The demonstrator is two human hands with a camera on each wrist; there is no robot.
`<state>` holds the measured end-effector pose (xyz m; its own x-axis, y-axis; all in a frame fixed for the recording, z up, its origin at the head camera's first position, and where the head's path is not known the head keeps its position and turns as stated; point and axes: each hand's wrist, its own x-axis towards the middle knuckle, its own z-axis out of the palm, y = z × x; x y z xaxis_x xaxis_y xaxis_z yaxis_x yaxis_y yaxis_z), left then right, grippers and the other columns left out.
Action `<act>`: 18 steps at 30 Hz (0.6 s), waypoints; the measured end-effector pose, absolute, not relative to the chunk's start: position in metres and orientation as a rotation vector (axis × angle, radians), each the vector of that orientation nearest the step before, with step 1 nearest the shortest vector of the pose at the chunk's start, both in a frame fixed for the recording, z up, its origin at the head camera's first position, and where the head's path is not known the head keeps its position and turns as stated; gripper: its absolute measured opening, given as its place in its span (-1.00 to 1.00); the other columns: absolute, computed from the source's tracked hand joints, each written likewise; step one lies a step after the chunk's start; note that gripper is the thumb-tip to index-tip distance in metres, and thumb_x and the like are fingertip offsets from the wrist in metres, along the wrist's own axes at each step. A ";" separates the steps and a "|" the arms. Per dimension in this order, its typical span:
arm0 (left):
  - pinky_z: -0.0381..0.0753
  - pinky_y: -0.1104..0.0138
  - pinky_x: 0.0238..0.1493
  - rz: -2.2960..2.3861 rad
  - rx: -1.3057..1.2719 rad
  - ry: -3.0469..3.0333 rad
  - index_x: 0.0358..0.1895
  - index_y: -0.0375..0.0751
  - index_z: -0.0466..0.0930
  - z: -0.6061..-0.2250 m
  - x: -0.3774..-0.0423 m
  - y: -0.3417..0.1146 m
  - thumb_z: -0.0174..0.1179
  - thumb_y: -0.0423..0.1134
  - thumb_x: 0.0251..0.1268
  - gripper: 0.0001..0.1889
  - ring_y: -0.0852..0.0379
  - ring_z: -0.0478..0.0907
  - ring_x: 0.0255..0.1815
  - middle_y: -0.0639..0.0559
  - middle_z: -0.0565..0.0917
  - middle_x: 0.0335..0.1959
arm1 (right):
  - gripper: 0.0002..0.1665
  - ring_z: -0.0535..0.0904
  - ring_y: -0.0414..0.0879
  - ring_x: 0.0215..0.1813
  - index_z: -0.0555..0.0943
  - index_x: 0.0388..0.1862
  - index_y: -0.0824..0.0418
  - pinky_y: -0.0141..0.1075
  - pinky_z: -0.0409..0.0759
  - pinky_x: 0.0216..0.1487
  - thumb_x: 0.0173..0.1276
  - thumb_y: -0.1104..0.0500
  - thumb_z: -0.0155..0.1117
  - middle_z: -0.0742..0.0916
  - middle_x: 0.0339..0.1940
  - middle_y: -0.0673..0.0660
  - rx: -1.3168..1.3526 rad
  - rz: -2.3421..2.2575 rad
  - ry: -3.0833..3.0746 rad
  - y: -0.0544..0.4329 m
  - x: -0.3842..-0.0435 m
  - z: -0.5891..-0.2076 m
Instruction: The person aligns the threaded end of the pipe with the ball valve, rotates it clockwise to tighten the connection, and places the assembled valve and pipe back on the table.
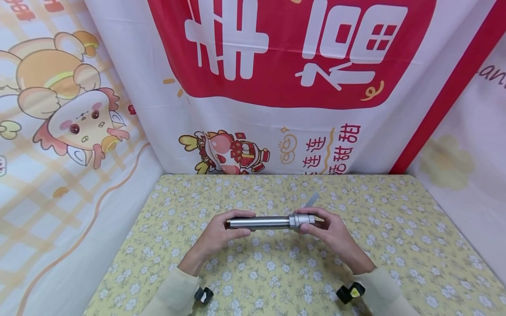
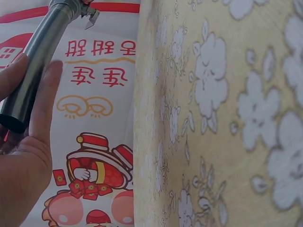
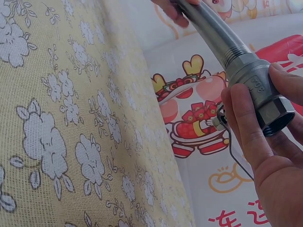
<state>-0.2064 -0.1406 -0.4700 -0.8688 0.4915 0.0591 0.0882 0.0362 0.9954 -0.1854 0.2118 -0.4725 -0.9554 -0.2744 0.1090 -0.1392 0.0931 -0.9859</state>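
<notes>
A grey metal pipe is held level above the table, joined at its right end to a ball valve. My left hand grips the pipe's left end between thumb and fingers. On the other side, my right hand holds the valve body, fingers above and thumb below in the head view. The valve's flat lever handle points away from me. In the right wrist view, screw threads show where the pipe enters the valve, and the valve's outer opening faces the palm.
A table with a yellow floral cloth lies beneath the hands. Printed cloth hangs behind it as a back wall, with more on the left and right. Dark straps with small devices sit on both wrists.
</notes>
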 end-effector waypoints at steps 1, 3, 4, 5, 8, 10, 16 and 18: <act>0.83 0.17 0.14 1.913 0.593 1.996 0.41 -0.11 0.67 -0.470 -0.206 -0.141 0.44 -0.31 0.49 -0.53 -0.06 0.79 0.16 -0.20 0.64 0.42 | -0.48 0.85 -0.06 0.11 0.64 0.44 0.18 0.03 0.81 0.17 0.56 0.18 0.47 0.64 0.45 0.32 -0.427 -2.005 2.245 0.212 -0.185 -0.472; 0.82 0.17 0.15 1.931 0.591 1.952 0.44 -0.18 0.64 -0.470 -0.206 -0.141 0.44 -0.30 0.49 -0.50 -0.02 0.82 0.13 -0.23 0.62 0.42 | -0.48 0.85 -0.06 0.11 0.64 0.44 0.19 0.03 0.81 0.17 0.56 0.18 0.47 0.64 0.45 0.32 -0.431 -2.008 2.245 0.212 -0.185 -0.472; 0.82 0.18 0.15 1.938 0.588 1.935 0.45 -0.20 0.63 -0.470 -0.206 -0.141 0.45 -0.29 0.49 -0.49 0.00 0.82 0.12 -0.25 0.62 0.41 | -0.48 0.85 -0.06 0.11 0.64 0.44 0.19 0.03 0.81 0.16 0.55 0.18 0.47 0.64 0.45 0.32 -0.433 -2.009 2.246 0.211 -0.185 -0.472; 0.82 0.19 0.15 1.940 0.589 1.931 0.45 -0.21 0.63 -0.470 -0.206 -0.141 0.45 -0.29 0.49 -0.48 0.03 0.82 0.11 -0.25 0.62 0.41 | -0.48 0.85 -0.06 0.11 0.64 0.44 0.19 0.04 0.80 0.17 0.55 0.19 0.47 0.64 0.45 0.32 -0.437 -2.011 2.243 0.211 -0.185 -0.472; 0.82 0.20 0.15 1.947 0.585 1.925 0.46 -0.24 0.62 -0.470 -0.206 -0.141 0.45 -0.29 0.49 -0.48 0.05 0.82 0.10 -0.25 0.63 0.40 | -0.48 0.85 -0.06 0.10 0.64 0.44 0.20 0.06 0.79 0.17 0.55 0.20 0.47 0.64 0.45 0.33 -0.443 -2.015 2.242 0.211 -0.185 -0.472; 0.82 0.17 0.16 1.958 0.583 1.917 0.45 -0.26 0.62 -0.470 -0.206 -0.140 0.42 -0.27 0.53 -0.50 0.00 0.83 0.12 -0.26 0.63 0.39 | -0.48 0.84 -0.06 0.10 0.64 0.44 0.20 0.05 0.80 0.17 0.55 0.19 0.47 0.64 0.45 0.32 -0.442 -2.012 2.246 0.211 -0.185 -0.472; 0.80 0.11 0.18 1.973 0.576 1.926 0.44 -0.32 0.62 -0.471 -0.207 -0.139 0.30 -0.16 0.65 -0.54 -0.25 0.79 0.20 -0.28 0.64 0.39 | -0.49 0.84 -0.07 0.11 0.65 0.43 0.15 0.01 0.82 0.15 0.56 0.16 0.47 0.65 0.45 0.31 -0.430 -1.986 2.274 0.211 -0.185 -0.472; 0.80 0.11 0.18 1.969 0.568 1.934 0.42 -0.29 0.64 -0.471 -0.207 -0.139 0.30 -0.14 0.65 -0.55 -0.29 0.78 0.21 -0.27 0.64 0.39 | -0.49 0.84 -0.08 0.11 0.65 0.43 0.14 0.03 0.82 0.15 0.56 0.15 0.47 0.65 0.45 0.30 -0.429 -1.978 2.283 0.211 -0.185 -0.472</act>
